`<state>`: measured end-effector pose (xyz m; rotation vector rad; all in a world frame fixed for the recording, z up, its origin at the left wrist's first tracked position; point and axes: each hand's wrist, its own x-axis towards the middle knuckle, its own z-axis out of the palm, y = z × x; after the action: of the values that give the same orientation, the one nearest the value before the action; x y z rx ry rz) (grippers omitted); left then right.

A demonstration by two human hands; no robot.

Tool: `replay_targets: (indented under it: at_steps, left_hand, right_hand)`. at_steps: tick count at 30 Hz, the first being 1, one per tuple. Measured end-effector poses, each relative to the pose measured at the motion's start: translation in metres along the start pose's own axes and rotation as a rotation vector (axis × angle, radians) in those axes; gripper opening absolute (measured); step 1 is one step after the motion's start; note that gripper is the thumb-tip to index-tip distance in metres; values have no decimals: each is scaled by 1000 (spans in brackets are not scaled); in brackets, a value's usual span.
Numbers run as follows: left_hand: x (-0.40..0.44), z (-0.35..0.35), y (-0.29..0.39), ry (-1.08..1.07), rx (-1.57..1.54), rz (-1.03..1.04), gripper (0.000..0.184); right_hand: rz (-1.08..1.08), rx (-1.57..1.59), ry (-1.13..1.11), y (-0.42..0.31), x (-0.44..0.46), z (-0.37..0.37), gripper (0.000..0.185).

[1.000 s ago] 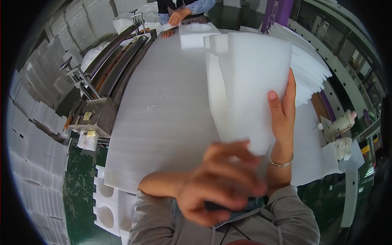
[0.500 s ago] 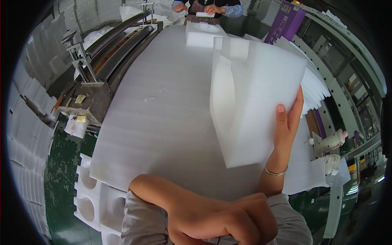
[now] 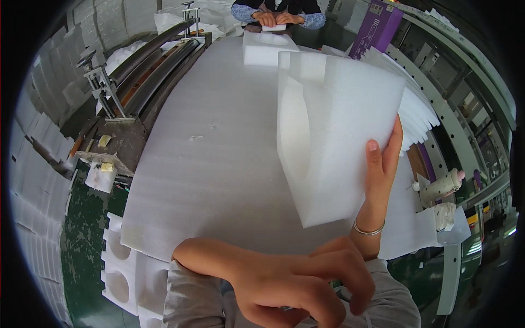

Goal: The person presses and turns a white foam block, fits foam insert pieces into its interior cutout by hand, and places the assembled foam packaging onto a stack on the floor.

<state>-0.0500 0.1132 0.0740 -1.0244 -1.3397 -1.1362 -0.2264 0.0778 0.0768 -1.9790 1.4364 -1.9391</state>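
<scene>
Machinery, packaging and a co-worker ring your workspace.
At your 10 o'clock you have a roller machine (image 3: pixel 156 82), its long dark rollers running away from you; white sheets (image 3: pixel 35 218) stack up at 9, and white foam blocks with round hollows (image 3: pixel 123 273) sit low at 8, by the worn green floor (image 3: pixel 82 240). At 12 you face a co-worker (image 3: pixel 298 6) in patterned blue sleeves, both hands at a small white piece (image 3: pixel 274 28). A purple box (image 3: pixel 376 28) stands at your 1, a perforated metal frame (image 3: pixel 454 112) curves past 2, and a pale, pink-tipped bottle (image 3: pixel 441 188) leans at 3.
</scene>
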Motion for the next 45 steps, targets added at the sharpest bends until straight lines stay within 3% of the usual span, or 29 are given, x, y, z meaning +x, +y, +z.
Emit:
replay_targets:
  at_steps: [3, 5, 7, 10, 15, 17, 20, 35, 45]
  left_hand:
    - [0, -15, 22, -38, 185, -332, 42]
    - [-6, -19, 9, 153, 687, -270, 47]
    - [-5, -42, 4, 104, 1074, -365, 65]
    - [-17, -61, -14, 211, 1093, -668, 83]
    - [-30, -72, -29, 323, 870, -735, 88]
    - [-28, -71, -26, 290, 1004, -789, 90]
    - [-20, -70, -24, 413, 672, -795, 99]
    - [-19, -70, -22, 335, 743, -861, 103]
    - [-13, -85, -14, 503, 578, -878, 97]
  right_hand:
    - [-1, 31, 1, 2, 0, -1, 60]
    - [2, 57, 8, 3, 0, -1, 60]
    - [4, 79, -4, 1, 1, -1, 61]
    - [-25, 104, -14, 0, 3, 0, 63]
    - [-44, 132, -39, -2, 3, 1, 66]
    - [-114, 25, -64, -1, 0, 3, 66]
    - [-141, -19, -59, -5, -3, 7, 65]
    - [-167, 97, -79, 4, -1, 2, 63]
    - [-148, 190, -110, 11, 0, 4, 63]
